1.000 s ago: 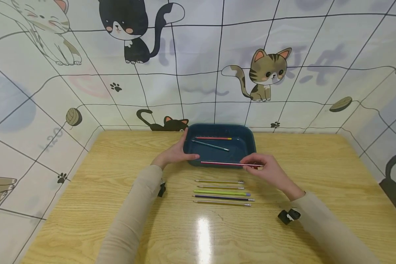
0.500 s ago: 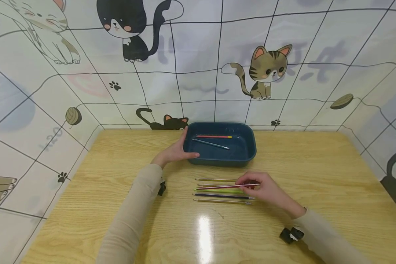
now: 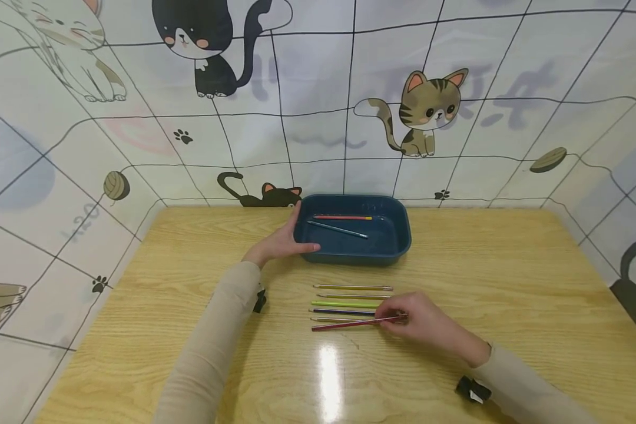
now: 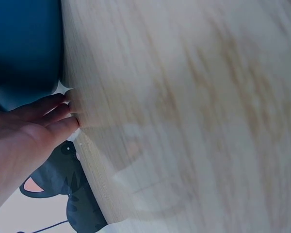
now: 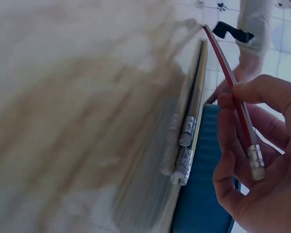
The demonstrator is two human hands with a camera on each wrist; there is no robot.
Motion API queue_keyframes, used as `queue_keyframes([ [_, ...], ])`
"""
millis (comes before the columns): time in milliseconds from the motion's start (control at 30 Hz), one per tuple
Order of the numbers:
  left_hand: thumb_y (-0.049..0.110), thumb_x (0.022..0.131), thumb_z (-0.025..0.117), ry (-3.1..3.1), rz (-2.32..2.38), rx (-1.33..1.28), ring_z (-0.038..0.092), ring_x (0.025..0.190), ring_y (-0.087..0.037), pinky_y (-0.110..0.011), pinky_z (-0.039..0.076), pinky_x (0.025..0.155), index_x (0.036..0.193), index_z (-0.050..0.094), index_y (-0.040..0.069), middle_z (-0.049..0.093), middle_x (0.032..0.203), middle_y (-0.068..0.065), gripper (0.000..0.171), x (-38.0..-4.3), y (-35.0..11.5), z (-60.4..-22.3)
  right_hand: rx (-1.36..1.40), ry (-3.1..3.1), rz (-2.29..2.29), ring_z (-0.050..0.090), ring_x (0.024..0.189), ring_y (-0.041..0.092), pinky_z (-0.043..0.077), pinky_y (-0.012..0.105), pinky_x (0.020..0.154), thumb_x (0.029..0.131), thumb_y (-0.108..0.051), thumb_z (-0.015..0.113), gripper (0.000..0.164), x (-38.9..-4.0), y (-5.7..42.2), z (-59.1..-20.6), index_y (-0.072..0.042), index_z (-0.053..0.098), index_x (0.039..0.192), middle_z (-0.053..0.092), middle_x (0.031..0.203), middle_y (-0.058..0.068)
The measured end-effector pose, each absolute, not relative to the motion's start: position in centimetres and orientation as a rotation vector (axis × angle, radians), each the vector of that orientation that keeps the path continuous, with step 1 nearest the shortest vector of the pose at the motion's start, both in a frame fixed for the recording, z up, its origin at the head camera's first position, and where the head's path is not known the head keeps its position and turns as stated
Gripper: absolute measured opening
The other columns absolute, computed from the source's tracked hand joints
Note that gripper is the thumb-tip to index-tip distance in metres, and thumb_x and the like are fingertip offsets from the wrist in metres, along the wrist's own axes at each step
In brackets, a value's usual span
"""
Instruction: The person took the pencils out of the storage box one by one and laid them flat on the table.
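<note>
My right hand (image 3: pixel 426 324) pinches a dark red pencil (image 3: pixel 344 324) near its eraser end, between thumb and fingers. In the right wrist view the pencil's white eraser and metal band (image 5: pixel 255 154) show beside the palm. The red pencil slants at the near side of a row of several pencils (image 3: pixel 344 304), whose right ends my hand partly hides. My left hand (image 3: pixel 281 242) rests against the left end of a dark blue basin (image 3: pixel 360 259), thumb at the front rim, fingers stretched along the side. A red pencil (image 3: pixel 344 218) and a teal pencil (image 3: pixel 339 229) lie inside.
The basin stands at the back of a wooden table (image 3: pixel 498 265), close to a cloth wall (image 3: pixel 318 135) printed with cats. A black wrist device (image 3: pixel 473 390) hangs at the right cuff, another (image 3: pixel 260 300) at the left.
My right hand has carried the dark red pencil from the basin's front edge toward me, over the row, to the row's near side. The left hand has stayed at the basin.
</note>
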State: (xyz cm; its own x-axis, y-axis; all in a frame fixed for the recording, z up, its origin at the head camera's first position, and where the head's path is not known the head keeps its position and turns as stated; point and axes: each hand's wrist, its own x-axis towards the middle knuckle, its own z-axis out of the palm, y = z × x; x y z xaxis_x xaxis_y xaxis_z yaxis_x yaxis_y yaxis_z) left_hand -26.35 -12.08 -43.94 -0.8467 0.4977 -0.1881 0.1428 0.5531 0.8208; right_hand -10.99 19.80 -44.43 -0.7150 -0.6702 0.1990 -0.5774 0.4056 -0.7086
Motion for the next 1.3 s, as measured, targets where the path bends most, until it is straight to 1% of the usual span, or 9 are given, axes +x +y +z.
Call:
queue_keyframes([
  [233, 0.039, 0.086, 0.072, 2.390, 1.201, 0.516, 0.008, 0.144, -0.032, -0.052, 0.021, 0.110, 0.152, -0.020, 0.029, -0.009, 0.160, -0.008, 0.114, -26.3, -12.1, -43.7, -1.125, 2.641, -1.019, 0.061, 0.076, 0.003, 0.052, 0.024, 0.065, 0.080, 0.000, 0.076, 0.013, -10.2, 19.6, -44.4, -0.010, 0.070, 0.087, 0.068, 0.082, -0.005],
  [467, 0.039, 0.086, 0.072, 2.396, 1.195, 0.516, 0.008, 0.144, -0.031, -0.052, 0.022, 0.110, 0.152, -0.021, 0.029, -0.009, 0.160, -0.008, 0.114, -26.2, -12.1, -43.7, -1.115, 2.685, -0.938, 0.055, 0.074, 0.000, 0.049, 0.023, 0.064, 0.079, -0.004, 0.077, 0.013, -9.9, 19.2, -44.6, -0.013, 0.071, 0.088, 0.063, 0.083, -0.011],
  [600, 0.039, 0.086, 0.072, 2.400, 1.194, 0.524, 0.009, 0.144, -0.032, -0.052, 0.022, 0.110, 0.152, -0.020, 0.029, -0.009, 0.160, -0.008, 0.114, -26.3, -12.2, -43.9, -1.169, 2.738, -0.870, 0.054, 0.073, 0.001, 0.048, 0.024, 0.063, 0.078, -0.005, 0.079, 0.014, -9.9, 19.1, -44.7, -0.014, 0.072, 0.087, 0.062, 0.084, -0.010],
  [767, 0.040, 0.085, 0.072, 2.397, 1.200, 0.523, 0.008, 0.144, -0.031, -0.052, 0.021, 0.111, 0.152, -0.020, 0.029, -0.010, 0.160, -0.007, 0.114, -26.4, -12.2, -44.0, -1.171, 2.770, -0.797, 0.054, 0.074, 0.001, 0.048, 0.024, 0.063, 0.078, -0.008, 0.079, 0.014, -9.8, 18.8, -44.8, -0.015, 0.072, 0.087, 0.062, 0.086, -0.009],
  [1067, 0.039, 0.085, 0.073, 2.393, 1.206, 0.513, 0.007, 0.145, -0.031, -0.052, 0.020, 0.111, 0.152, -0.020, 0.030, -0.009, 0.160, -0.007, 0.115, -26.4, -12.2, -44.0, -1.159, 2.779, -0.721, 0.045, 0.066, -0.002, 0.042, 0.020, 0.056, 0.076, -0.008, 0.078, 0.014, -9.6, 18.4, -44.7, -0.017, 0.071, 0.085, 0.057, 0.081, -0.012],
  [1300, 0.040, 0.085, 0.073, 2.388, 1.209, 0.505, 0.007, 0.145, -0.031, -0.052, 0.019, 0.111, 0.152, -0.020, 0.031, -0.009, 0.160, -0.007, 0.115, -26.6, -12.3, -44.2, -1.164, 2.807, -0.683, 0.042, 0.062, -0.003, 0.039, 0.019, 0.054, 0.076, -0.010, 0.079, 0.014, -9.5, 18.2, -44.9, -0.019, 0.070, 0.083, 0.054, 0.077, -0.014],
])
